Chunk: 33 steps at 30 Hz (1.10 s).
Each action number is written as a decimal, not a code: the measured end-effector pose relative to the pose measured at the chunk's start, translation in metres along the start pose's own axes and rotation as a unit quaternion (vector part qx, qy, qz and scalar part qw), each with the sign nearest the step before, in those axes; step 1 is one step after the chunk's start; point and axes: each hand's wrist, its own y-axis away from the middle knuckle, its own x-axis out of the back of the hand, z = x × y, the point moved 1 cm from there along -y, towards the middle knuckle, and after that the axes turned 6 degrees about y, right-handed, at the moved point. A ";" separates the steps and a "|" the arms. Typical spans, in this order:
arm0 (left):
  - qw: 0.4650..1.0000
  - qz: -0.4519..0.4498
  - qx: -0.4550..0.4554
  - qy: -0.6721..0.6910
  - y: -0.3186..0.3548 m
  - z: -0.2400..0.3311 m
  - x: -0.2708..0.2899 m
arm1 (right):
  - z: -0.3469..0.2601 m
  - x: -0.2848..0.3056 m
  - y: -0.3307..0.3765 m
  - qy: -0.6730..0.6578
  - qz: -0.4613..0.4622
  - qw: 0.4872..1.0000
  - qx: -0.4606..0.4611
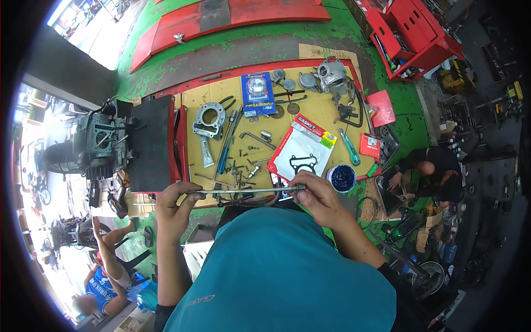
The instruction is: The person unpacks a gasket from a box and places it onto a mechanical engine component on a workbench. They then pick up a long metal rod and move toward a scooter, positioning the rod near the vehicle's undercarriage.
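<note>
A long, thin metal bolt is stretched level in front of my body, above the near edge of the work table. My left hand pinches its left end between thumb and fingers. The thicker right end, which looks like a head or nut, is gripped in my right hand. Just beyond my right hand lie a gasket packet and a tub of dark blue grease. Several loose bolts and small fittings lie behind the bolt. Farther back is a metal cylinder block.
On the cardboard-covered table are a blue boxed part, a cylinder head, a green-handled cutter and a blue screwdriver. An engine stands at left. Another person works at right; one more sits lower left.
</note>
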 end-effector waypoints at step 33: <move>0.957 -0.279 -0.077 0.001 -0.065 -0.015 -0.057 | -0.001 -0.023 0.085 0.122 0.284 0.944 -0.118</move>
